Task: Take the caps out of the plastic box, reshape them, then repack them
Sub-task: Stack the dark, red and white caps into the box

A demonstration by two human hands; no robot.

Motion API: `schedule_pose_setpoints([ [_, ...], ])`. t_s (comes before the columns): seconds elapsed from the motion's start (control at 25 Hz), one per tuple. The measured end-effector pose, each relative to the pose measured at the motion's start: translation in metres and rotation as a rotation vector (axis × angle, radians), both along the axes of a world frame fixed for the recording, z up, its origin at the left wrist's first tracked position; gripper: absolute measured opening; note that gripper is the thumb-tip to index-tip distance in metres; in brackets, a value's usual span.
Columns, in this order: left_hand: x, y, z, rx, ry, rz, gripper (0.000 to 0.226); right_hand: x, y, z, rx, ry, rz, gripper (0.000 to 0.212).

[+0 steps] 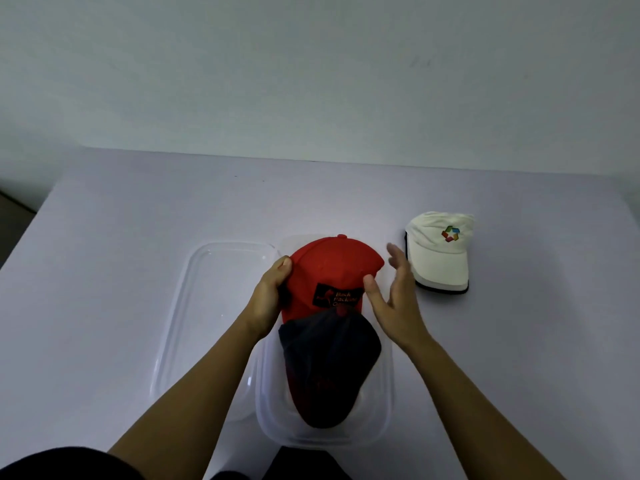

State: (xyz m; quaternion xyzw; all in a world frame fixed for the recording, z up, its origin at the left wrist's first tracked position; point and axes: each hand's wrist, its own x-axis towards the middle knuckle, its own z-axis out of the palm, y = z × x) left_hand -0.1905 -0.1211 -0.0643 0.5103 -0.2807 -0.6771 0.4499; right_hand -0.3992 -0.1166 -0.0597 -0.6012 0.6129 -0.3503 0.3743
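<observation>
Table (138, 237) bare, pale, against plain wall (311, 64).

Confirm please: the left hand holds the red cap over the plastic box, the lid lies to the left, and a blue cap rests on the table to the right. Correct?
Not quite. The cap resting on the table to the right is white, not blue; the head view shows it. The left hand, red cap, plastic box and lid are as you say.
</observation>
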Motion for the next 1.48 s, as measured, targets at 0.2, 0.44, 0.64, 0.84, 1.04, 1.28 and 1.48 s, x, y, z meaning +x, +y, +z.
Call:
schedule_pose_setpoints([
  [0.2,-0.002,-0.003,0.009,0.049,-0.321,-0.101,0.029,0.001,-0.021,-0.008,0.073,0.293,0.197,0.086],
  [0.44,0.023,-0.01,0.01,-0.299,-1.08,-0.351,0.029,0.002,-0.028,-0.008,0.087,0.573,0.209,0.07],
  [0.64,0.027,-0.013,0.025,-0.205,-0.881,-0.6,0.052,0.001,-0.026,-0.006,0.066,0.305,0.392,0.033],
  [0.84,0.031,-0.006,0.017,-0.261,-0.87,-0.788,0.087,-0.014,-0.019,-0.006,0.146,0.334,0.568,0.042],
  [1.04,0.021,-0.007,0.008,-0.235,-1.081,-0.834,0.085,0.001,-0.011,-0.02,0.042,0.525,0.464,0.062],
  [1.28,0.016,-0.004,-0.003,-0.289,-1.302,-0.831,0.078,0.009,-0.005,-0.026,0.039,0.616,0.353,0.09],
  [1.48,0.013,0.012,-0.018,-0.428,-1.369,-0.647,0.079,0.01,-0.005,-0.03,-0.016,0.684,0.344,0.08],
])
